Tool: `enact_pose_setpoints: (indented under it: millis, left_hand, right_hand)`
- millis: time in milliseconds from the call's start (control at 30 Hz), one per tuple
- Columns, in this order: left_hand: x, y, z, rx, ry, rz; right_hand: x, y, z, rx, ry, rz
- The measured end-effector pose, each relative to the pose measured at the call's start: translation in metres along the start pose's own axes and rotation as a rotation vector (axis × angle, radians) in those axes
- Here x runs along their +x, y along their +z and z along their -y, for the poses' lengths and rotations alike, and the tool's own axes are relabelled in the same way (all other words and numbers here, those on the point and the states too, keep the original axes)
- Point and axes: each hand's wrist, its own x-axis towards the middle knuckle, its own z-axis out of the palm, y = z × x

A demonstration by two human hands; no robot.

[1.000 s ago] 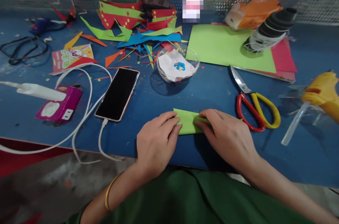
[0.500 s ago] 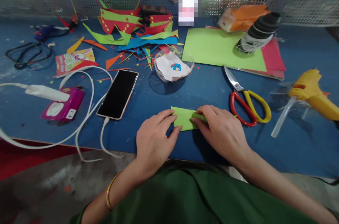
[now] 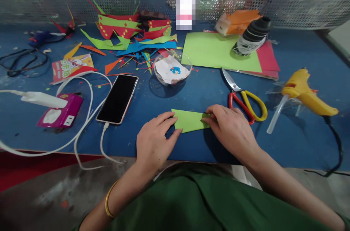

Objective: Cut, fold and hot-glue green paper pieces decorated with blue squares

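A folded piece of lime green paper [image 3: 190,121] lies between my hands near the front of the blue table. The thumb and fingertips of my left hand [image 3: 157,138] grip its left end. My right hand [image 3: 231,127] pinches the right end, which is partly hidden under the fingers. Just beyond my right hand lie scissors [image 3: 236,89] with one red and one yellow handle, blades apart. Farther right rests a yellow hot glue gun [image 3: 306,92] with a clear glue stick [image 3: 276,114] by it.
A phone [image 3: 118,99] on a white cable and a purple power socket [image 3: 61,110] are at left. A clear bowl [image 3: 186,67] stands mid-table. Behind are paper masks [image 3: 119,27], scraps, green sheets [image 3: 207,50] and a black bottle [image 3: 255,32].
My right hand has slid right along the green paper, baring more of its surface. My left hand keeps its hold. The whole view has shifted slightly to the right.
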Motion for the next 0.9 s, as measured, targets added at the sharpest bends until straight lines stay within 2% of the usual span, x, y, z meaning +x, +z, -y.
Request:
enact_pose_setpoints:
  millis: [300,433,500,567,633,767,900]
  left_hand:
    - [0.000,0.000,0.000,0.006,0.000,0.011]
    - [0.000,0.001,0.001,0.008,0.010,0.004]
    - [0.001,0.001,0.002,0.001,0.024,-0.006]
    - [0.001,0.002,0.003,-0.002,0.032,-0.006]
    - [0.001,0.002,0.003,0.003,0.023,0.001]
    - [0.002,0.001,0.002,0.011,0.004,0.014]
    - [0.002,0.000,0.001,0.010,0.005,0.011]
  right_hand:
    - [-0.003,-0.001,-0.002,-0.030,0.018,-0.009]
    - [-0.016,-0.011,0.009,-0.132,0.007,-0.204]
    - [-0.024,-0.013,0.021,-0.047,-0.139,-0.248]
    - [-0.029,-0.010,0.032,0.066,-0.356,-0.143]
    - [-0.033,-0.005,0.040,0.112,-0.489,0.003]
    - [-0.037,0.003,0.045,0.080,-0.496,0.140]
    - [-0.041,0.002,0.045,0.038,-0.482,0.152]
